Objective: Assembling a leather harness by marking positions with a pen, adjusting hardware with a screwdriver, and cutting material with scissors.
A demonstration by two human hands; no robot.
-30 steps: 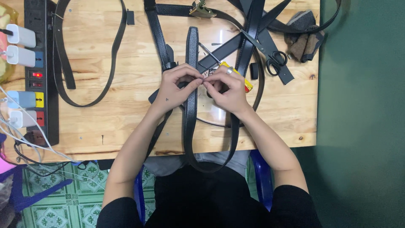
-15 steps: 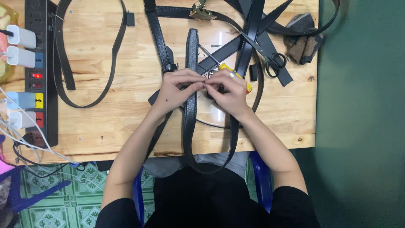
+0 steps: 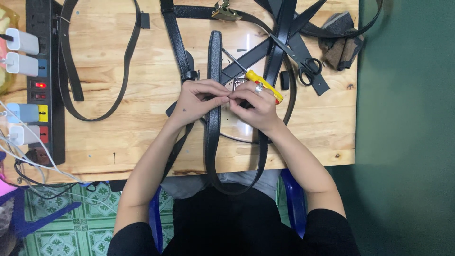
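Worktop (image 3: pixel 118 142) carries all items. Both hands meet at its centre: left hand (image 3: pixel 196 102) at 9 o'clock of right hand (image 3: pixel 256 106), fingertips touching over a looped belt (image 3: pixel 213 142) whose bend hangs off the near edge at 6 o'clock. Screwdriver (image 3: pixel 263 85) lies just behind the right hand. Scissors (image 3: pixel 310 68) sit at 2 o'clock, folded cloth (image 3: pixel 341 42) beyond them. Power strip (image 3: pixel 40 80) runs along the 9 o'clock edge. Buckle (image 3: pixel 225 10) lies at 12 o'clock.

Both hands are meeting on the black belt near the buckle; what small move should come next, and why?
Probably keep the left hand pinning the black belt flat while the right hand works the small part at the fingertips; both pinch the same spot beside the metal buckle.
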